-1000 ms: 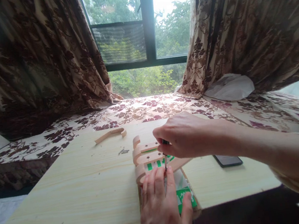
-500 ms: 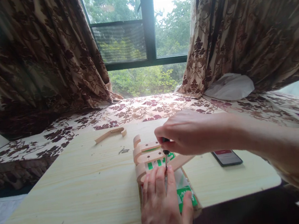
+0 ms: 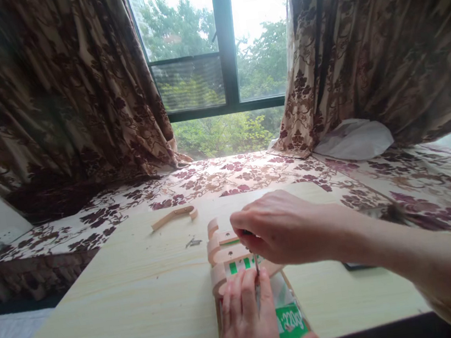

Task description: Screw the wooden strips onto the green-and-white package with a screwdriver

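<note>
On the pale wood-grain tabletop (image 3: 123,310), your left hand (image 3: 245,319), lower centre of the frame, lies unclenched over the curved, pale wooden piece (image 3: 220,281); press down firmly. Your right hand (image 3: 277,230) clenches the dark-handled metal screwdriver (image 3: 257,263); hold it upright against skidding. Small grey metal screws (image 3: 194,242) lie left of centre.

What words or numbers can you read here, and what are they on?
"220g": white, on the green label beside the left hand.
White marks just before it: too blurred to read.
Green marks between the curved wooden pieces: too covered and blurred to read.
</note>
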`<state>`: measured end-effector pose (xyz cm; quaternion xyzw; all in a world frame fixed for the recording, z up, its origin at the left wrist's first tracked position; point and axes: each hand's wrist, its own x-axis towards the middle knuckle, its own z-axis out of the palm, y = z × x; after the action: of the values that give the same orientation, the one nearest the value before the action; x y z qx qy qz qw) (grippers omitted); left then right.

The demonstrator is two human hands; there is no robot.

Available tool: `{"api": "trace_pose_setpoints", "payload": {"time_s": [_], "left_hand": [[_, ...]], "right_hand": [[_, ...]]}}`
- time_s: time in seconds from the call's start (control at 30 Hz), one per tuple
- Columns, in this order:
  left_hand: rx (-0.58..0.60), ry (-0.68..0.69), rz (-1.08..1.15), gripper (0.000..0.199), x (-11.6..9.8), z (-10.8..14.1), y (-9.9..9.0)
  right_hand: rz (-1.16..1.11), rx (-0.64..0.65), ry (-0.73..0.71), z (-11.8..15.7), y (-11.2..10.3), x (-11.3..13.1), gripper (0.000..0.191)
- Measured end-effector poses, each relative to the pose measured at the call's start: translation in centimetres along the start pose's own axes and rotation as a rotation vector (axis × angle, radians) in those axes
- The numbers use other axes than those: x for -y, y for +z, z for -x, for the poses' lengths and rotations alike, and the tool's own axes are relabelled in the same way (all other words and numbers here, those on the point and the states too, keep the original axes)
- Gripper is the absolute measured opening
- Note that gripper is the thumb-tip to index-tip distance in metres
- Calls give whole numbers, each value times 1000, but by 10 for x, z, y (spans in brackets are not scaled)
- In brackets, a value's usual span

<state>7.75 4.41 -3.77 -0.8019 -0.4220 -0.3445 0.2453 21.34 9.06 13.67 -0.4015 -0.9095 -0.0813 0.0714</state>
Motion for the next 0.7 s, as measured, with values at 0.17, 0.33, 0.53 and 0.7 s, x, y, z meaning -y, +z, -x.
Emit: {"api": "trace_pose_setpoints", "payload": {"time_s": [0.17, 0.33, 0.53, 0.7], "left_hand": [[15, -116, 5, 85, -3, 0, 17], [1, -121, -16, 83, -5, 1, 20], [23, -98, -39, 79, -2, 4, 17], [25, 84, -128, 79, 9, 1, 10]], "right_hand": [[-2, -69, 96, -8, 14, 0, 13], [2, -101, 171, -9, 22, 5, 15], [-38, -172, 344, -5, 31, 1, 16], [-105, -94, 206, 7, 17, -9, 14]]}}
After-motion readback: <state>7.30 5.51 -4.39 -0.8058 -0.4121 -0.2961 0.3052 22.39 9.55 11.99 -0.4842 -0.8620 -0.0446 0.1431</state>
